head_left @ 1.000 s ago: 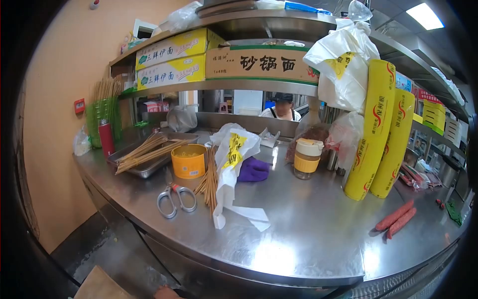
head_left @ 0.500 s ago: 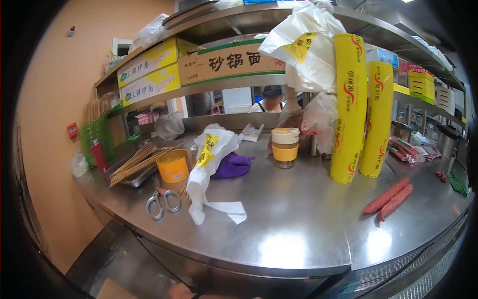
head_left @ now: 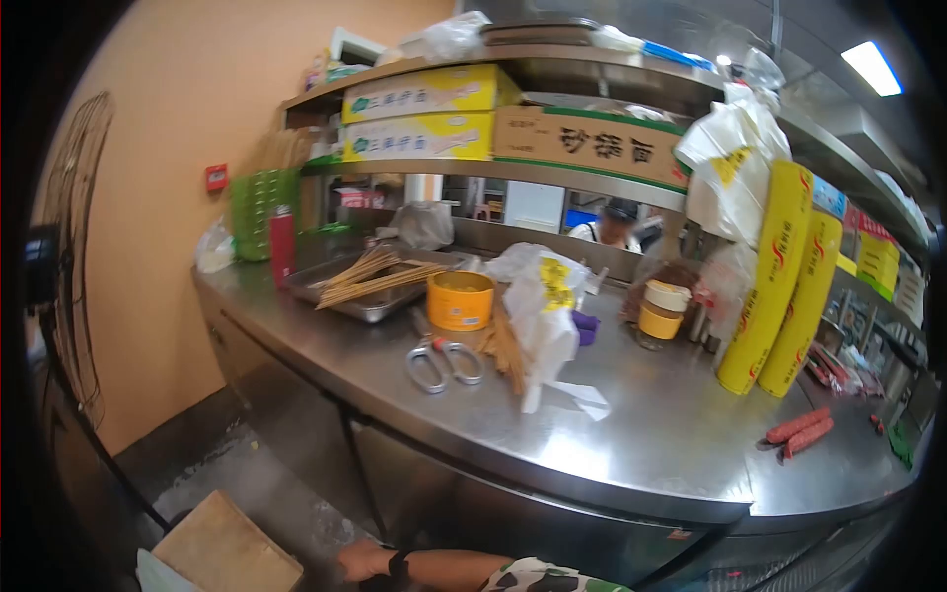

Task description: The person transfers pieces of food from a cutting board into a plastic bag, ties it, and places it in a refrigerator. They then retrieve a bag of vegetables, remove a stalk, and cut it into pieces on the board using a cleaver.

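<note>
My right hand (head_left: 363, 559) is at the bottom of the view, below the front of the steel counter (head_left: 631, 449). It has a dark band at the wrist and a camouflage sleeve behind it. Its fingers are mostly hidden, so whether it holds anything cannot be made out. To its left is a brown cardboard piece or box (head_left: 229, 545), apart from the hand. On the counter above lie grey-handled scissors (head_left: 441, 365), beside an orange-yellow tub (head_left: 461, 301) and a crumpled white plastic bag (head_left: 547, 316). My left hand is out of view.
A metal tray (head_left: 370, 308) holds wooden skewers (head_left: 380, 281). A lidded cup (head_left: 662, 318), two yellow film rolls (head_left: 774, 286) and two red sausages (head_left: 801, 431) are on the counter. Boxes (head_left: 419, 136) fill the shelf. A fan (head_left: 74, 257) stands left; a person (head_left: 614, 229) is behind.
My view has swung left, so the counter things appear further right. More of my right hand and forearm shows, along with the cardboard and the fan. The counter things seem unmoved.
</note>
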A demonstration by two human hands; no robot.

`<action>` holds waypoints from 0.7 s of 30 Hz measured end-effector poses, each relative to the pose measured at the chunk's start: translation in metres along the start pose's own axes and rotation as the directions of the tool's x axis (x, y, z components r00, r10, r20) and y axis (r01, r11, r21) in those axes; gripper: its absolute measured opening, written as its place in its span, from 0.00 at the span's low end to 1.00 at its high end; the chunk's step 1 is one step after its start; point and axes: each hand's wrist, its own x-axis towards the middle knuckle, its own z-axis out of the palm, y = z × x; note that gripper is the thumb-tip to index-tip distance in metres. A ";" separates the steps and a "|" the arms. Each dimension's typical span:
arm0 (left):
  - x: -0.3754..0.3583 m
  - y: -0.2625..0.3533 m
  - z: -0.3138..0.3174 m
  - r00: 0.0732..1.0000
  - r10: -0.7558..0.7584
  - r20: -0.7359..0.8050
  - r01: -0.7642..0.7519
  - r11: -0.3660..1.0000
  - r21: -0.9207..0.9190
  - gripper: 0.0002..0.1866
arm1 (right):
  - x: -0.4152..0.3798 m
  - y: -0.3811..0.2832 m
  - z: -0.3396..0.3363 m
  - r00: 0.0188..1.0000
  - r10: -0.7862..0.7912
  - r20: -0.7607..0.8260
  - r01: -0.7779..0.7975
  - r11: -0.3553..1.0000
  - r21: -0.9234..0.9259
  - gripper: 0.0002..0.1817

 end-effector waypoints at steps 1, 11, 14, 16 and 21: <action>0.004 -0.001 -0.003 0.999 -0.011 0.031 0.011 1.000 -0.013 0.16 | 0.006 0.002 0.005 1.000 -0.016 0.026 0.016 1.000 -0.003 0.17; 0.045 -0.015 -0.015 0.888 -0.109 0.447 0.276 0.904 -0.327 0.13 | 0.014 -0.004 0.009 0.992 0.062 0.113 -0.054 0.996 -0.071 0.16; 0.046 -0.011 0.000 0.952 0.107 0.288 -0.140 0.986 0.095 0.13 | 0.010 -0.012 0.012 0.991 0.091 0.100 -0.083 0.993 -0.078 0.16; 0.075 -0.025 -0.014 0.962 0.244 0.126 -0.273 0.894 0.356 0.14 | 0.005 -0.022 0.003 0.986 0.119 0.116 -0.110 0.990 -0.083 0.16; 0.120 -0.054 -0.037 0.999 0.050 0.007 -0.046 0.952 -0.303 0.15 | -0.006 -0.026 0.009 0.989 0.108 0.101 -0.100 0.991 -0.086 0.14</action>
